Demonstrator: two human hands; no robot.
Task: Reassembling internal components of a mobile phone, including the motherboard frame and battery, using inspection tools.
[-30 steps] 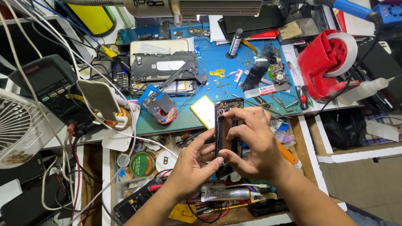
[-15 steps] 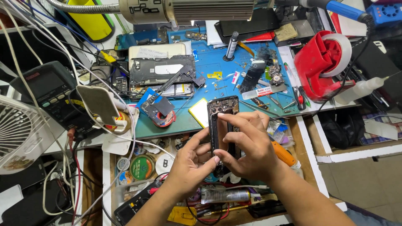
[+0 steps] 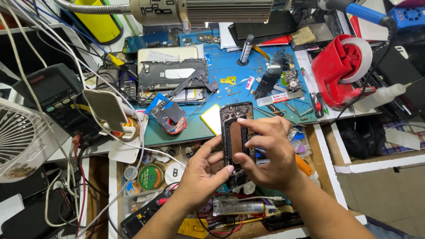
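A: Head view first. What do the hands have?

B: Both are on an opened phone (image 3: pixel 237 141), a dark frame with its back off and a brownish strip down its middle. The left hand (image 3: pixel 201 177) comes up from below, fingers curled narrow around the phone's left edge and lower end, with the thumb tip pressed on its face. The right hand (image 3: pixel 272 152) wraps the right edge, and its index finger lies flat across the upper part of the frame.

A: So neither hand is spread wide?

B: No, both close on the phone, which is held upright between them, above the open drawer and just below the front edge of the blue mat (image 3: pixel 221 71).

A: What sits around the fingers?

B: Past the fingertips, on the mat, there is a yellow card (image 3: pixel 211 119) just left of the phone's top. Further left lies a small blue-and-red part (image 3: pixel 168 116), and beyond that another phone body with its back removed (image 3: pixel 175 79). Right of the right knuckles are tweezers (image 3: pixel 305 110) and, further off, a red tape dispenser (image 3: pixel 341 71). Under the left wrist lies a grey tube (image 3: pixel 237 206), and left of that a round green tin (image 3: pixel 150 176)
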